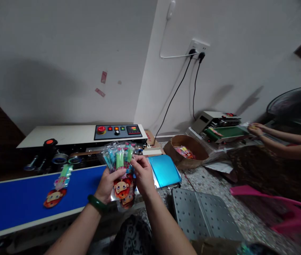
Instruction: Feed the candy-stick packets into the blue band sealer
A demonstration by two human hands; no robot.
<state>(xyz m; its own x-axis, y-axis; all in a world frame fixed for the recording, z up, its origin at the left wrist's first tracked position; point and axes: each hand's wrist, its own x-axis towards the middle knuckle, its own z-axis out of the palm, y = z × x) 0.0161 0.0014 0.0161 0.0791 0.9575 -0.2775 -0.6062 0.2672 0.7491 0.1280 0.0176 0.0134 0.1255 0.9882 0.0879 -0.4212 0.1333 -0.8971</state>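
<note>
So we've got a fat bunch of packs (122,182) right in our fingers, clear wrap with green sticks (120,160) up top and cartoon heads (121,191) below. Our left hand (104,186) has them from the left, thumb pressed over the front, and our right hand (145,177) pinches the other side up near the sticks, so both sets of fingers are closed on the same bunch. Can't really tell how many are in there, they're shiny and overlap. Well left of the fingers, a loose pack (62,181) lies on the blue belt (86,187), sticks end toward the machine (68,132). Just beyond the fingers is the panel (117,132), and just right of them the blue plate (165,170). Step-wise, we'd call this sorting through the bunch, looks like working one pack apart. Next move, in our view, calls for a light right-hand pinch on a single pack while the left thumb stops the rest sliding out. Way off to the right of our fingers, a co-worker's hands (256,129) are at a second machine (218,122).
</note>
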